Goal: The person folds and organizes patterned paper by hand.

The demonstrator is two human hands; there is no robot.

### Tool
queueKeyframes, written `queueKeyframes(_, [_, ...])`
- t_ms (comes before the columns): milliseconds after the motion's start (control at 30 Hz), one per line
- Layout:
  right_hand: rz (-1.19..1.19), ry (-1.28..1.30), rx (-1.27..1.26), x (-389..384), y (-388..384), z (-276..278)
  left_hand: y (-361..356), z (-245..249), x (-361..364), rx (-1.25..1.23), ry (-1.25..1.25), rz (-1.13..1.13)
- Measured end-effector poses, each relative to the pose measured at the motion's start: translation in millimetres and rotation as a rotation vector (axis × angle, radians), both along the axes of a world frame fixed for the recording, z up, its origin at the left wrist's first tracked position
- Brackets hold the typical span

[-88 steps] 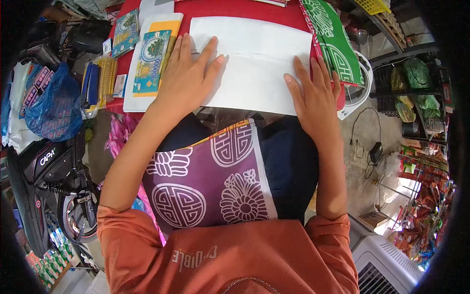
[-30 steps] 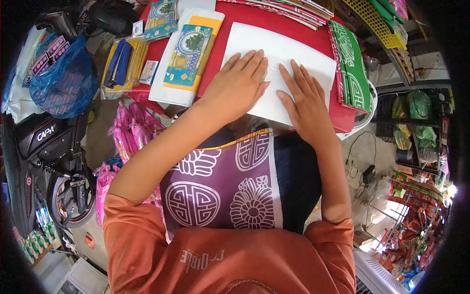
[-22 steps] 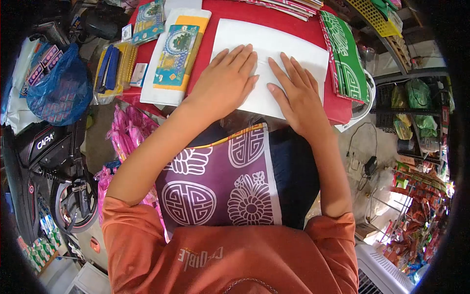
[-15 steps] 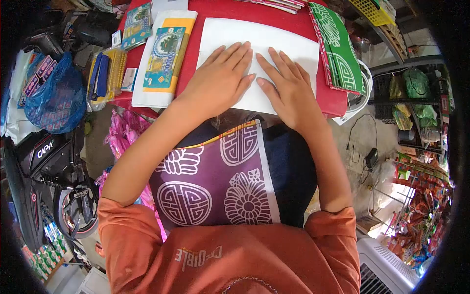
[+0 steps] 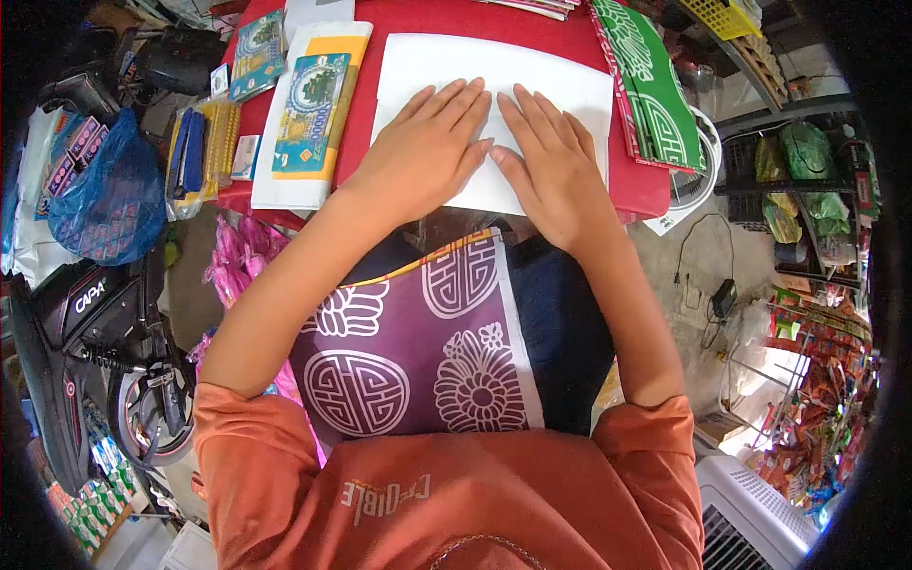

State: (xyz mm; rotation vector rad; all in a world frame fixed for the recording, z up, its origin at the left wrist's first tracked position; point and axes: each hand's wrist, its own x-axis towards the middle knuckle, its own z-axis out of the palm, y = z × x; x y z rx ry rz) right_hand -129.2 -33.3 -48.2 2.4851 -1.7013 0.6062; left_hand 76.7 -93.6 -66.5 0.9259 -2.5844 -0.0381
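Observation:
White paper [image 5: 560, 76] lies on the red table [image 5: 366, 119] in front of me. My left hand [image 5: 427, 142] rests flat on its left half, fingers stretched out. Beside it, my right hand [image 5: 546, 157] lies palm down on the right half, the fingers straight and slightly apart. Both hands touch the paper and hold nothing. Across my lap lies a purple sheet [image 5: 418, 351] with white printed patterns, touched by neither hand.
Left of the paper are a stack of white and yellow paper with a blue printed bundle [image 5: 312, 109] on top and another blue bundle [image 5: 257, 52]. Folded green patterned sheets [image 5: 655, 95] lie at the right table edge. A blue stapler [image 5: 192, 147] sits at far left.
My right hand has slid slightly up and left over the paper, closer to the left hand. The left hand has barely moved, and the view has shifted slightly.

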Motion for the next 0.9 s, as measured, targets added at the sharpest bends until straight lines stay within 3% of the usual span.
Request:
queueKeyframes(433, [0.064,-0.032,0.039,10.1,-28.0,-1.6,-1.0,-9.6,-0.7,0.011,-0.003,0.025])
queueKeyframes(900, [-0.093,0.036,0.058,7.3,-70.5,-27.3,-1.0,-9.3,0.0,0.026,-0.033,-0.002])
